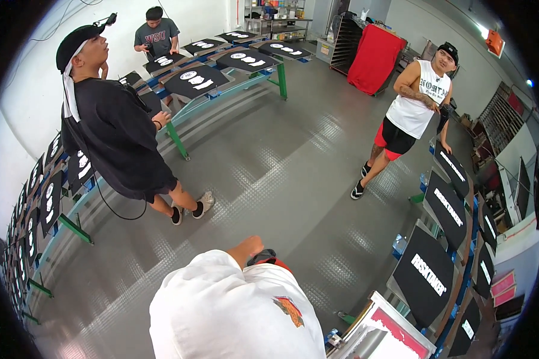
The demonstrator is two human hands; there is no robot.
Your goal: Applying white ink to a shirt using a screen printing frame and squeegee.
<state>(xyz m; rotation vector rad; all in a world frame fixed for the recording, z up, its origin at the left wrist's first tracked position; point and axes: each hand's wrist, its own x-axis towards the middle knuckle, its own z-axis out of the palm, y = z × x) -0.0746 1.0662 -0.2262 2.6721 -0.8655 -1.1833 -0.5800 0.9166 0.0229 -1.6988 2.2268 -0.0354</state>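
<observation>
My white-shirted torso (203, 305) fills the lower middle. My left hand (250, 247) reaches out just past the shirt, fingers curled; what they hold, if anything, is hidden. Beside it show dark footwear and a bit of red cloth below my body. My right hand is out of view. At lower right, close to me, a white-framed printing screen (404, 328) with red mesh rests by a rail of platens holding black garments with white prints (425, 275).
A co-worker in black (111, 131) stands at left, another in grey (156, 39) behind curved rows of printing platens (191, 81). A person in a white sleeveless top (416, 110) stands right, a hand at the right rail. A red-draped rack (371, 57) and metal shelving (275, 27) stand at back.
</observation>
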